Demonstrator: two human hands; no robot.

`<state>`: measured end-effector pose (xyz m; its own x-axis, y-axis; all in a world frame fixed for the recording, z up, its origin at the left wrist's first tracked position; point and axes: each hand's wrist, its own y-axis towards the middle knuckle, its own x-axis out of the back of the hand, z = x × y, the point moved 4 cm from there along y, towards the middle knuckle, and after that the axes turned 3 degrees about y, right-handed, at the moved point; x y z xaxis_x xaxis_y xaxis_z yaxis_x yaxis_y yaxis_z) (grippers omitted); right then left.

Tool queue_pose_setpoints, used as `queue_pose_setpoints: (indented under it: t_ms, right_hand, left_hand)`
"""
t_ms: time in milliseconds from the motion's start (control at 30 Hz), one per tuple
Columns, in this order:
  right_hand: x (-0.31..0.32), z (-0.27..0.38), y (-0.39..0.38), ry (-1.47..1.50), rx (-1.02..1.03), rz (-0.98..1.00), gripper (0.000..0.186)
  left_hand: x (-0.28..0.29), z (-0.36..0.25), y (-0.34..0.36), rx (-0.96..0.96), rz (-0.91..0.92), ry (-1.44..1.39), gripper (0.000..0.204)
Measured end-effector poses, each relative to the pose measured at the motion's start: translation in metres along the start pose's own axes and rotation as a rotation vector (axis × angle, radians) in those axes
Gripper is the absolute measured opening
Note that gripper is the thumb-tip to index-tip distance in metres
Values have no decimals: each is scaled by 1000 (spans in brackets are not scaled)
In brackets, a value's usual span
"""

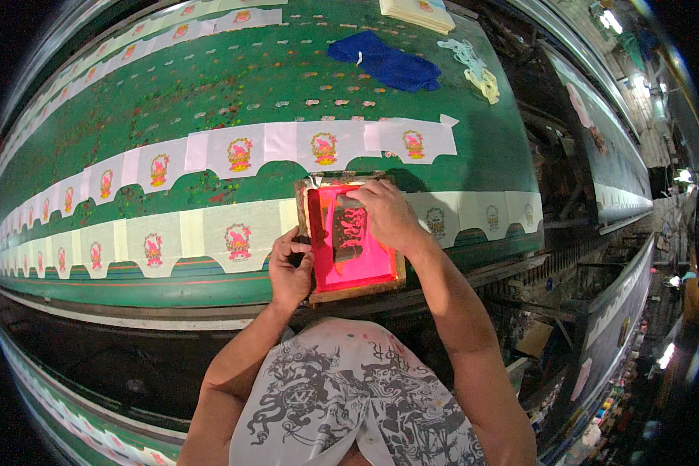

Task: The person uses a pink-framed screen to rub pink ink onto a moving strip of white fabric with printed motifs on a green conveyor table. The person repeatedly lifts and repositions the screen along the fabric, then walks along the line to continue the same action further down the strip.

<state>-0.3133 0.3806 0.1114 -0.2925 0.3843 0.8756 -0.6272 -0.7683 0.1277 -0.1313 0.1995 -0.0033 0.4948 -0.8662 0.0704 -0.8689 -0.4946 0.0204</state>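
A wooden-rimmed printing screen [356,292] lies over the near row of cream fabric pieces [269,216], right in front of me. Bright pink ink [369,268] covers most of its mesh, around a darker middle area with a design. My left hand [291,272] grips the left side of the wooden rim, fingers bent around it. Near the far end of the screen, my right hand [390,213] is closed on a squeegee [347,200], largely hidden under the fingers. Printed pink and yellow motifs show on the pieces left of the screen; those to its right carry fainter, darker outlines.
Beyond the screen runs a row of white printed fabric pieces [287,146] on the long green table [233,78]. A blue cloth [384,62], a pale tangled strip [474,70] and a cream fabric stack [418,12] lie farther back. Another long table [610,155] stands at the right.
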Motion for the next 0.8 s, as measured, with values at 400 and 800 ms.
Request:
queue_pose_setpoints:
  t_ms: [400,800]
  right_hand:
    - [-33,69,-101,-72,87,52,45]
    - [-24,57,-150,214,95,-73,46]
  left_hand:
    - [-8,-11,-7,-90,-31,166,33]
    - [-27,-30,-14,-215,-66,276,44]
